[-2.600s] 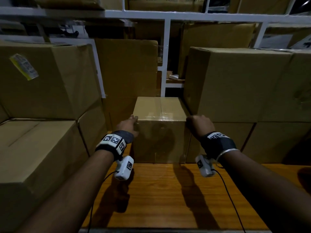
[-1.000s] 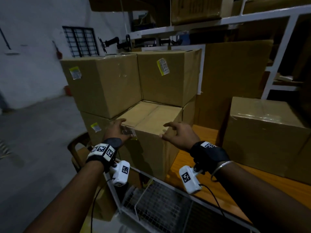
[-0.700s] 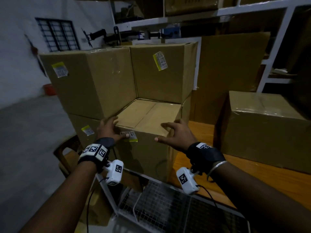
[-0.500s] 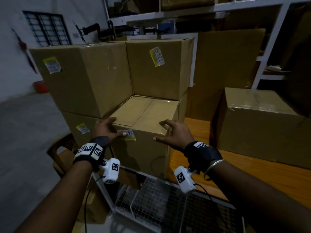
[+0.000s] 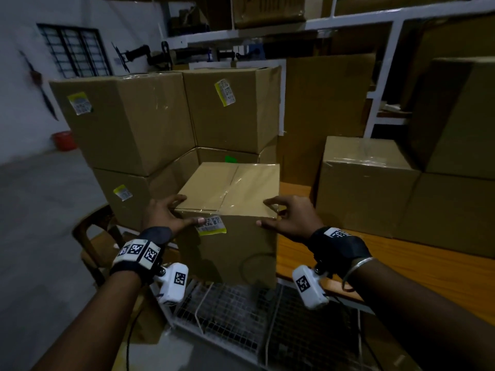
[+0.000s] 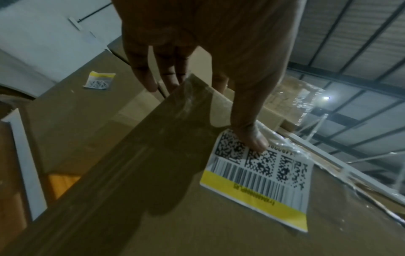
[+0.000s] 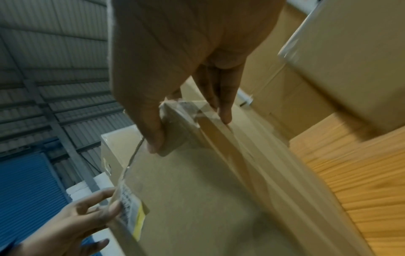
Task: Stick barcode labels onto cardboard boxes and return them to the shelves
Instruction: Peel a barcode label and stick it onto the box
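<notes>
I hold a taped cardboard box (image 5: pixel 235 245) by its near top corners, above a wire mesh cart. My left hand (image 5: pixel 178 211) grips the left corner, fingers on the side and the thumb (image 6: pixel 249 136) pressing a white and yellow barcode label (image 5: pixel 211 225) onto the front face. My right hand (image 5: pixel 278 214) grips the right corner, thumb on the front, fingers over the top and side. In the left wrist view the label (image 6: pixel 258 173) lies flat on the box (image 6: pixel 153 199). The right wrist view shows the box (image 7: pixel 208 190) and the label (image 7: pixel 133 207) edge-on.
Stacked labelled boxes (image 5: pixel 128 121) stand behind and to the left. Another box (image 5: pixel 367 183) sits on the wooden table (image 5: pixel 415 266) at the right. A wire mesh cart (image 5: pixel 241 314) is below my hands, a chair (image 5: pixel 91 236) at the left, and white shelving (image 5: pixel 383 76) behind.
My view swung left from the shelf to the stack. Both hands took hold of the labelled box and pulled it toward me, uncovering a box with a green mark behind it.
</notes>
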